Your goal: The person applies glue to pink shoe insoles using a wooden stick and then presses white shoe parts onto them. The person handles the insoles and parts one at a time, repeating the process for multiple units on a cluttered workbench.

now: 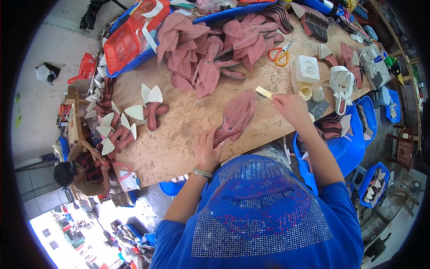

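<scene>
My left hand (207, 149) is closed on the narrow end of a dusty-red shoe insole (238, 112), which lies on the wooden table (179, 121). In my right hand (291, 108) is a small brush (263, 92) with a pale yellow body, held just right of the insole's wide end and apart from it. Beyond that hand stands a white plastic container (306, 68) with a yellowish opening (305, 93) at its near side. Orange-handled scissors (281, 56) rest farther back.
Piles of red insoles (210, 62) cover the far middle. Insoles with white tips (152, 103) lie at left. A blue basin (342, 150) stands below the table's right edge. At the far left end, another person (85, 170) bends over work.
</scene>
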Available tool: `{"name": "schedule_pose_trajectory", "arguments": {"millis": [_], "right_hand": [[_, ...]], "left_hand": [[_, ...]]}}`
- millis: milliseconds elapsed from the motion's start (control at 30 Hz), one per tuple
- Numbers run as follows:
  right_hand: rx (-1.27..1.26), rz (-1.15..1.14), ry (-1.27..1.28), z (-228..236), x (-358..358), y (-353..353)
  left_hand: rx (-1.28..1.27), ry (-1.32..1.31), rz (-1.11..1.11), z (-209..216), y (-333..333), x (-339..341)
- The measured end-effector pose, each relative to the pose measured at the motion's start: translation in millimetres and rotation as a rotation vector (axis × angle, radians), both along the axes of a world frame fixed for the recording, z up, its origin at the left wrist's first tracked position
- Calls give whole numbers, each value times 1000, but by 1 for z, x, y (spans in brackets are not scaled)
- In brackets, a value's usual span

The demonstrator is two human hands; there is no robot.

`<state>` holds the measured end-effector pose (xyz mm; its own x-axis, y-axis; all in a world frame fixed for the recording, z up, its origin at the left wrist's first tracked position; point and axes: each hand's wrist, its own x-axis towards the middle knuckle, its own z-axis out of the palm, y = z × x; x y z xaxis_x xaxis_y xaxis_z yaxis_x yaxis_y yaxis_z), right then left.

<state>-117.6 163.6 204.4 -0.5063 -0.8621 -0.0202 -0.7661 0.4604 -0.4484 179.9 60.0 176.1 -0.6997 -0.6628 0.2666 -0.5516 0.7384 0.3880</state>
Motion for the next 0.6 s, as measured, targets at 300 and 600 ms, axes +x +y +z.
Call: {"name": "schedule_pose_trajectory", "arguments": {"millis": [300,600], "right_hand": [[-124,313,-97,51,74,-10],[-171,98,-44,30,36,-16]], "left_hand": [[19,12,19,-3,-3,4],[52,-9,92,-12,1,30]]}}
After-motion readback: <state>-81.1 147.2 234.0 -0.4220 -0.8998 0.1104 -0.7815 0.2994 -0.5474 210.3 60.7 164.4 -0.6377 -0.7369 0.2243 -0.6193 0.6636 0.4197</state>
